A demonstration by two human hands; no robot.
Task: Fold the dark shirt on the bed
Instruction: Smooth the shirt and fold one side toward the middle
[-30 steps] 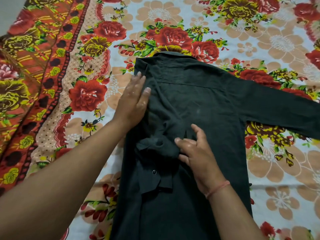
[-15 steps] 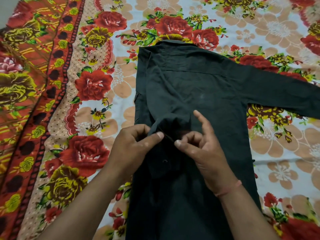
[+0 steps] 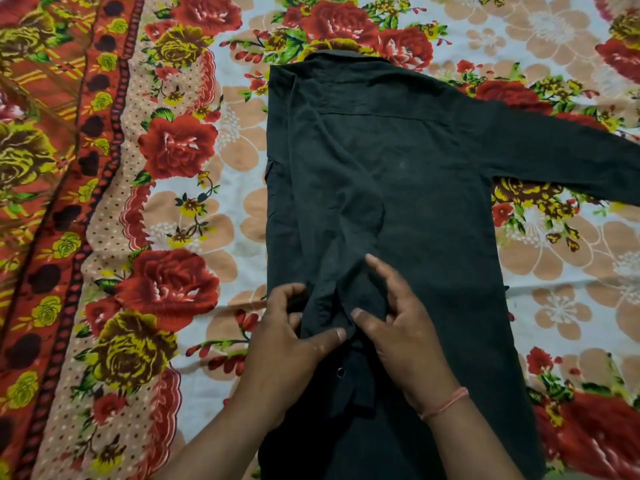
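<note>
The dark shirt (image 3: 415, 202) is spread flat on the bed (image 3: 207, 220). Its folded sleeve (image 3: 339, 237), drawn lower below the collar (image 3: 346, 55) than half a second before, is pinched by the left hand (image 3: 287, 341) and the right hand (image 3: 405, 334).

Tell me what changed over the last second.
The left hand left the shoulder of the shirt, came down toward the person and now pinches the folded sleeve at its end, beside the right hand. The right hand stayed on that sleeve; the other sleeve still lies spread.
</note>
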